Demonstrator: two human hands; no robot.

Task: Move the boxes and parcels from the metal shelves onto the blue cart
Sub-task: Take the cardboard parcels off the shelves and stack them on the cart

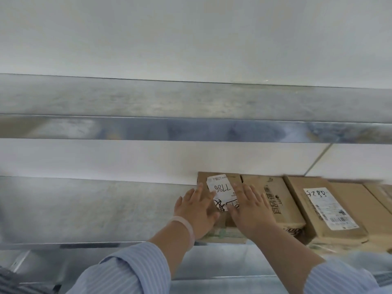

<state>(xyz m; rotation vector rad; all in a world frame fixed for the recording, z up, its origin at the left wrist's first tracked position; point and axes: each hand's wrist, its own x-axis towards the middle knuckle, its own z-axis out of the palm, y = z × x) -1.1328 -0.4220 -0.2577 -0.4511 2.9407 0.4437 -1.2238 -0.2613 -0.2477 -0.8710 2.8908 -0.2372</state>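
A brown cardboard box (220, 181) with a white label marked 7786 lies on the middle metal shelf (84, 209), leftmost in a row of boxes. My left hand (196, 211) lies flat on its left part, fingers straight. My right hand (251, 209) lies flat on its right part, fingers spread. To the right sit a printed brown box (277, 200) and a box (322, 209) with a white label. The blue cart is out of view.
The upper metal shelf (191, 100) spans the view above, its front lip (191, 129) shiny. A white wall (191, 35) stands behind. More brown boxes (375, 200) run off the right edge. A lower shelf (212, 264) shows beneath my arms.
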